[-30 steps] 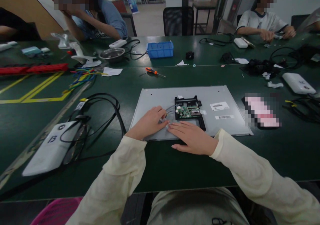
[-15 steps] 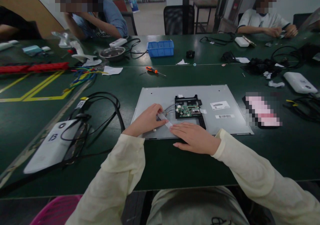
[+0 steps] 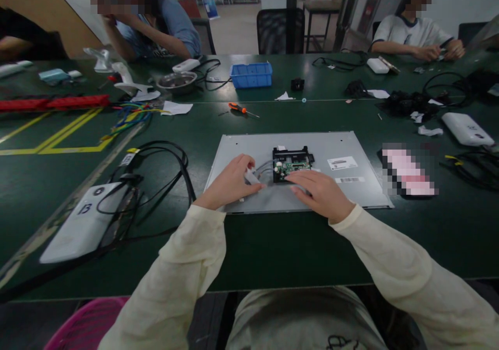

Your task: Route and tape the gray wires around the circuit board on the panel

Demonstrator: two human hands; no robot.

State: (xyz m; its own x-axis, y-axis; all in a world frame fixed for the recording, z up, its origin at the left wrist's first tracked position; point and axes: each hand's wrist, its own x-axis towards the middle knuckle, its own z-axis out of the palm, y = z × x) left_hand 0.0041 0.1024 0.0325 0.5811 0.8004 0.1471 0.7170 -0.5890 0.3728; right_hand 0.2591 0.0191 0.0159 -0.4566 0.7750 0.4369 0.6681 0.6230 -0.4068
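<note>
A flat grey metal panel [image 3: 249, 147] lies in front of me, carrying a black bracket with a green circuit board [image 3: 292, 167] and two labels at its right. My left hand [image 3: 234, 181] pinches a whitish translucent strip [image 3: 254, 177] over the panel's left part, beside thin grey cables that run to the board. Over the board's lower edge is my right hand [image 3: 319, 191], its fingers apart and partly covering the board and bracket. I see nothing held in it.
A white power bank [image 3: 83, 220] with black cables lies left, a phone [image 3: 407, 171] right. Beyond the panel are an orange-black screwdriver [image 3: 237, 108], a blue basket [image 3: 250, 76] and a metal bowl [image 3: 177, 82]. People sit across the table [image 3: 187, 126].
My right hand has left the strip and moved right and up, over the circuit board. My left hand still holds the strip, whose right end is now raised.
</note>
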